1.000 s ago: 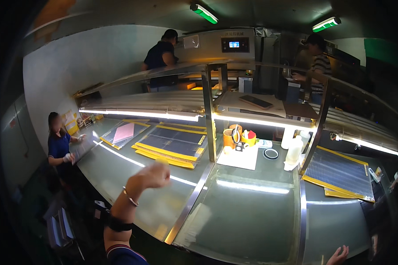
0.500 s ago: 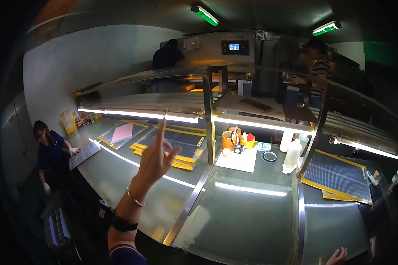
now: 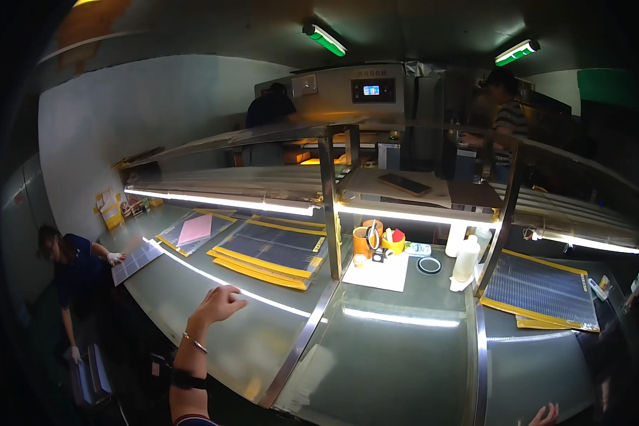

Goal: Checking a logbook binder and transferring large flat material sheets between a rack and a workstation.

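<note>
Over the left section of the glass-topped table (image 3: 181,284), my left hand (image 3: 219,305) hovers with its fingers curled in; I see nothing held in it. A bracelet and a dark wristband circle that arm. Beyond the hand lies a stack of dark, yellow-edged framed sheets (image 3: 268,248). A similar sheet with a pink piece (image 3: 195,229) on it lies farther left. At the bottom right edge my right hand (image 3: 545,414) shows only in part, its fingers apart and nothing in them.
Metal posts (image 3: 331,206) carry a shelf with bright tube lights (image 3: 220,201). White bottles (image 3: 466,259), orange containers (image 3: 363,241) and a round black-rimmed dish (image 3: 429,265) stand mid-table. More framed sheets (image 3: 539,291) lie right. A gloved person (image 3: 78,266) holds a panel (image 3: 136,263); two people work behind.
My left hand has dropped from its raised pointing pose, and its index finger has folded in. The person at left has bent lower, reaching down. My right hand has barely moved.
</note>
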The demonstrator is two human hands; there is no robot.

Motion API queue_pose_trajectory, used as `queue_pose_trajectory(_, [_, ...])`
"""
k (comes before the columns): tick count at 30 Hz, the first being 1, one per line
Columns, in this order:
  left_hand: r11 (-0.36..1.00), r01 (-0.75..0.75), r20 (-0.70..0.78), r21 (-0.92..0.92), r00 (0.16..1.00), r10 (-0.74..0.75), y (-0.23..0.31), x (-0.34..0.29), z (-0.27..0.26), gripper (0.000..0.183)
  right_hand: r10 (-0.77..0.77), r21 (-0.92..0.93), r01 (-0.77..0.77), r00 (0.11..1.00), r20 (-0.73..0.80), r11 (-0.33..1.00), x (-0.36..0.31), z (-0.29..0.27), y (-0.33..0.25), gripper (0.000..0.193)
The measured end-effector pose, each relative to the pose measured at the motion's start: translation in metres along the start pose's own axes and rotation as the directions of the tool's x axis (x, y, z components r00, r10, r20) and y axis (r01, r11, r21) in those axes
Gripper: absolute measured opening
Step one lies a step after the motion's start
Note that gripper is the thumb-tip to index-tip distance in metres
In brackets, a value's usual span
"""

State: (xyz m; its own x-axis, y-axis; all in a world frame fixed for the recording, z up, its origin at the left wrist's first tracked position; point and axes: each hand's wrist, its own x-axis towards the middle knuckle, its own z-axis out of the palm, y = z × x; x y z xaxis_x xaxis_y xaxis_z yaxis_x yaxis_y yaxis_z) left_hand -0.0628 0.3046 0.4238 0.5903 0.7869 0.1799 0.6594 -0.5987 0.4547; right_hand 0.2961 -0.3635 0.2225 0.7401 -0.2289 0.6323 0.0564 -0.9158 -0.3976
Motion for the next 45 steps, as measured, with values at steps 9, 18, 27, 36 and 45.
queue_pose_trajectory(9, [0.569, 0.819, -0.166, 0.073, 0.573, -0.803, -0.154, -0.072, 0.09, 0.079, -0.008, -0.025, 0.008, 1.0, -0.003, 1.0, -0.001, 0.002, -0.001, 0.033])
queue_pose_trajectory(18, [0.519, 0.853, -0.327, 0.062, 0.508, -0.797, -0.161, -0.071, 0.103, 0.07, 0.207, -0.315, -0.081, 0.897, 0.391, 0.946, 0.033, -0.01, 0.009, 0.042])
queue_pose_trajectory(27, [0.211, 0.972, -0.559, -0.103, 0.119, -0.82, -0.226, -0.047, 0.114, 0.069, 0.557, -0.354, -0.534, 0.829, -0.044, 0.768, 0.028, 0.075, 0.087, 0.08])
queue_pose_trajectory(36, [0.281, 0.959, -0.675, -0.042, 0.18, -0.715, -0.229, -0.045, 0.119, 0.063, 0.489, -0.243, -0.504, 0.863, -0.123, 0.829, 0.024, 0.07, 0.129, 0.082])
queue_pose_trajectory(45, [0.28, 0.959, -0.709, -0.046, 0.166, -0.686, -0.243, -0.045, 0.125, 0.064, 0.486, -0.192, -0.492, 0.87, -0.079, 0.849, 0.027, 0.047, 0.099, 0.081])
